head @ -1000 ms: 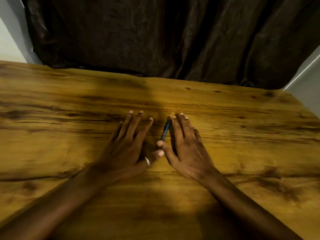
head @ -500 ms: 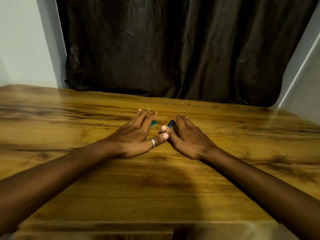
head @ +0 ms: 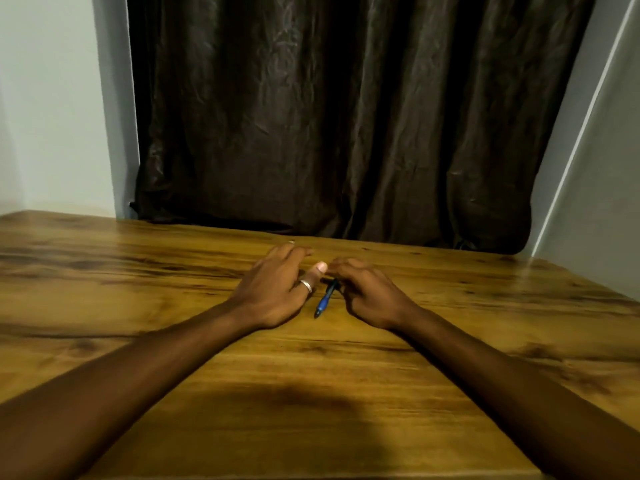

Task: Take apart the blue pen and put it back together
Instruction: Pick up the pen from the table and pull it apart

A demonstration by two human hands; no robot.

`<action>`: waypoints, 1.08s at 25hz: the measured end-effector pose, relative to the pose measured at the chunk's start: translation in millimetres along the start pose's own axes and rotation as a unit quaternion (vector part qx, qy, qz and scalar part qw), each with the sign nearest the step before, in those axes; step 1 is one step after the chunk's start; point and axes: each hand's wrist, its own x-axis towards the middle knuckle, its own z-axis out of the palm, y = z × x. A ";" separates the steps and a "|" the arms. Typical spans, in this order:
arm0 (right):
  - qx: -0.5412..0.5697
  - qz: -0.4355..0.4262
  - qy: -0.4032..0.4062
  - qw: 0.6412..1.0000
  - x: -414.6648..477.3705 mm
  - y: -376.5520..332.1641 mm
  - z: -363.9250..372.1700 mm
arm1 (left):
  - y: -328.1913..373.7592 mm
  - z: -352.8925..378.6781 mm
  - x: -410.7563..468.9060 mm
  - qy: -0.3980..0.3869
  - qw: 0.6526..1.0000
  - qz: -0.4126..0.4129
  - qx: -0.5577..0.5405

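Observation:
The blue pen [head: 325, 298] lies slanted between my two hands on the wooden table [head: 311, 393], its dark tip pointing toward me. Its far end disappears under the curled fingers of my right hand [head: 372, 292], which pinch it. My left hand [head: 277, 289] rests palm down just left of the pen, fingers slightly apart and holding nothing. A ring sits on its thumb, and the thumb tip reaches toward my right fingertips. The pen looks whole; its far end is hidden.
A dark brown curtain [head: 332, 116] hangs behind the table's far edge, with pale walls on both sides. The table's near edge runs along the bottom of the view and its right edge slants away at the right.
The view has tilted up and both hands now sit farther from me. My right fingers have curled over the pen's far end, and the pen's near part now shows between the hands.

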 end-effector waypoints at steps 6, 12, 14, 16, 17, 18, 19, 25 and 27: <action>0.014 -0.040 -0.018 0.999 6.1 15.5 2.4 | -7.4 2.8 4.6 0.063 0.997 -0.010 -0.038; 0.007 -0.081 -0.030 0.996 7.0 13.9 -1.6 | -7.6 0.6 5.5 0.078 0.996 -0.007 -0.042; 0.005 -0.087 -0.036 0.996 7.6 14.3 -2.5 | -5.8 -0.7 4.4 0.079 0.996 -0.003 -0.041; 0.005 -0.086 -0.039 0.996 7.5 15.3 -2.1 | -4.4 -2.3 3.0 0.085 0.995 -0.002 -0.044; 0.006 -0.085 -0.038 0.996 7.2 15.7 -1.2 | -3.3 -3.5 2.4 0.087 0.995 -0.001 -0.047; 0.009 -0.083 -0.031 0.996 6.6 16.3 -0.2 | -2.0 -4.4 2.1 0.088 0.995 0.002 -0.051; 0.013 -0.078 -0.018 0.997 5.9 17.0 1.0 | -1.2 -5.1 1.7 0.091 0.994 0.006 -0.054; -0.071 -0.023 0.107 0.991 -3.4 17.9 5.4 | 4.8 -3.5 -3.2 0.047 0.990 0.082 0.100; -0.100 -0.036 0.127 0.986 -2.9 11.8 5.3 | 7.1 -3.0 -3.0 0.056 0.985 0.095 0.131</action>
